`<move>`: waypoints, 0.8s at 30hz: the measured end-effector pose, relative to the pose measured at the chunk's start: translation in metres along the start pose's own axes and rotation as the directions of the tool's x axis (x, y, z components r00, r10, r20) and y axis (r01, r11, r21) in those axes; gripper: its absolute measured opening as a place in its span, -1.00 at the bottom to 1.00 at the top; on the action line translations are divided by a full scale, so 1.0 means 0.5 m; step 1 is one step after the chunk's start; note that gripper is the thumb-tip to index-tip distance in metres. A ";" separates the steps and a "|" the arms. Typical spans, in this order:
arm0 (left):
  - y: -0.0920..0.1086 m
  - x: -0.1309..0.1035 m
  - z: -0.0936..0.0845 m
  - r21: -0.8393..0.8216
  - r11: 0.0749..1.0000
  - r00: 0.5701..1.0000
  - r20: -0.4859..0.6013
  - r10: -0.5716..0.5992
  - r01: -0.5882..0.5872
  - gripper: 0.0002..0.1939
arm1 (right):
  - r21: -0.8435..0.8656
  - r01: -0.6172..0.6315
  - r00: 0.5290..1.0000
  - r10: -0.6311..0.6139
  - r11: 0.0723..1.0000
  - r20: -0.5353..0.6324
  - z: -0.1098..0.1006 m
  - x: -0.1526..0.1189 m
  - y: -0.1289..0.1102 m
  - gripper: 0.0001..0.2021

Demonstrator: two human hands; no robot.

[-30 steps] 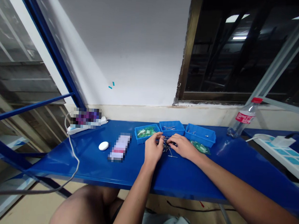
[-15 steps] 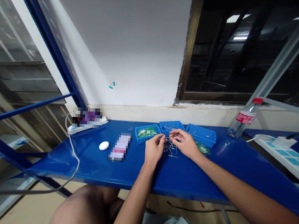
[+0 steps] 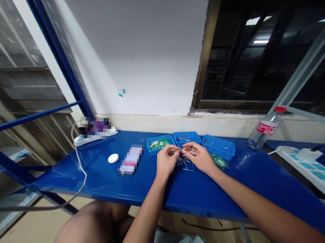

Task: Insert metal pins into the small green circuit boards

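My left hand (image 3: pixel 167 159) is closed in a pinch, thumb against the fingers, over the left side of a loose pile of thin metal pins (image 3: pixel 184 161). Facing it, my right hand (image 3: pixel 199 157) is also pinched, and the two sets of fingertips almost meet above the pile. Whatever small piece sits between the fingertips is too small to make out. Behind the hands, a blue bin (image 3: pixel 187 134) contains a few long pins. Another blue bin (image 3: pixel 221 149) at the right has a few small metal pieces inside.
A left blue bin (image 3: pixel 149 144) holds green-and-white packets; a similar green packet (image 3: pixel 220 161) lies beside my right hand. Further left are a blurred phone-like object (image 3: pixel 131 160) and a white round object (image 3: pixel 113 158). A bottle (image 3: pixel 265 129) and power strip (image 3: pixel 310 171) stand right.
My right hand has moved slightly left and down, bringing its fingertips up to those of my left hand. Its fingers have closed into a pinch.
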State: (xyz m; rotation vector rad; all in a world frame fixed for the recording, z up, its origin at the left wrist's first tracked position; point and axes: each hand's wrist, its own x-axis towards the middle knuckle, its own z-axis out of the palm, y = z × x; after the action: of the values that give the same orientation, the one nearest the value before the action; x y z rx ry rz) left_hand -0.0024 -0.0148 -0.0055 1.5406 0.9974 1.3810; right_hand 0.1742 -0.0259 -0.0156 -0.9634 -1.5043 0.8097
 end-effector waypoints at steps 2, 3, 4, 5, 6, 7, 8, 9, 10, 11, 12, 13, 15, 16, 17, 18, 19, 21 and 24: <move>0.000 -0.003 0.002 0.060 0.998 0.999 0.012 0.033 -0.034 -0.92 | -0.034 0.009 1.000 -0.010 0.999 -0.021 -0.003 0.001 -0.005 -0.67; 0.001 -0.005 0.002 0.096 0.994 0.998 0.025 0.050 -0.052 -0.94 | -0.052 0.017 1.000 -0.018 0.998 -0.023 -0.005 0.001 -0.008 -0.66; 0.002 -0.008 0.003 0.129 0.989 0.997 0.041 0.064 -0.069 -0.95 | -0.067 0.025 0.999 -0.026 0.997 -0.020 -0.006 0.002 -0.011 -0.66; 0.004 -0.010 0.003 0.154 0.985 0.996 0.057 0.075 -0.083 -0.97 | -0.079 0.031 0.999 -0.032 0.996 -0.015 -0.007 0.002 -0.014 -0.66; 0.005 -0.011 0.003 0.169 0.981 0.994 0.072 0.081 -0.092 -0.97 | -0.090 0.035 0.999 -0.036 0.995 -0.013 -0.007 0.003 -0.016 -0.67; 0.007 -0.012 0.003 0.175 0.980 0.993 0.085 0.083 -0.097 -0.96 | -0.101 0.037 0.999 -0.038 0.994 -0.011 -0.007 0.003 -0.018 -0.68; 0.009 -0.013 0.003 0.178 0.979 0.992 0.092 0.084 -0.100 -0.94 | -0.110 0.037 0.999 -0.038 0.993 -0.009 -0.007 0.004 -0.018 -0.69; 0.011 -0.014 0.003 0.186 0.977 0.992 0.093 0.087 -0.103 -0.93 | -0.115 0.037 0.999 -0.038 0.993 -0.008 -0.006 0.004 -0.018 -0.71; 0.012 -0.014 0.002 0.203 0.973 0.992 0.087 0.091 -0.107 -0.92 | -0.114 0.038 0.999 -0.040 0.993 -0.008 -0.006 0.004 -0.017 -0.72; 0.014 -0.014 0.002 0.226 0.968 0.992 0.076 0.097 -0.112 -0.91 | -0.107 0.042 0.999 -0.043 0.993 -0.010 -0.006 0.005 -0.016 -0.73; 0.015 -0.015 0.001 0.248 0.962 0.993 0.065 0.103 -0.116 -0.90 | -0.097 0.048 0.999 -0.049 0.994 -0.015 -0.006 0.005 -0.015 -0.75; 0.016 -0.015 0.001 0.262 0.958 0.993 0.058 0.104 -0.116 -0.89 | -0.084 0.056 0.998 -0.058 0.995 -0.024 -0.007 0.005 -0.014 -0.77; 0.016 -0.016 0.000 0.250 0.963 0.994 0.065 0.088 -0.101 -0.82 | -0.059 0.080 0.995 -0.083 0.995 -0.050 -0.006 0.006 -0.013 -0.81; 0.015 -0.017 0.000 0.223 0.971 0.994 0.076 0.073 -0.088 -0.78 | -0.047 0.091 0.994 -0.094 0.995 -0.058 -0.006 0.006 -0.013 -0.82; 0.015 -0.017 0.000 0.191 0.979 0.994 0.090 0.056 -0.073 -0.74 | -0.037 0.102 0.993 -0.104 0.994 -0.060 -0.005 0.006 -0.014 -0.82; 0.014 -0.017 0.001 0.159 0.986 0.994 0.100 0.043 -0.058 -0.72 | -0.028 0.109 0.992 -0.110 0.994 -0.054 -0.004 0.006 -0.014 -0.82; 0.014 -0.017 0.001 0.129 0.991 0.994 0.104 0.031 -0.044 -0.72 | -0.024 0.114 0.992 -0.115 0.993 -0.042 -0.003 0.006 -0.015 -0.82; 0.014 -0.015 0.000 0.082 0.997 0.995 0.097 0.007 -0.015 -0.74 | -0.025 0.124 0.992 -0.124 0.992 -0.015 -0.001 0.005 -0.014 -0.81; 0.014 -0.009 -0.001 0.009 1.000 0.997 0.079 -0.021 0.021 -0.78 | -0.034 0.123 0.992 -0.123 0.992 0.011 0.001 0.004 -0.011 -0.81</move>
State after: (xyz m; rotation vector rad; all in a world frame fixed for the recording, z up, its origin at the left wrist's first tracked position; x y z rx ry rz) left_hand -0.0032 -0.0214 -0.0007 1.5741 0.9695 1.2930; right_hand 0.1730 -0.0266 -0.0101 -0.8839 -1.5733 0.7021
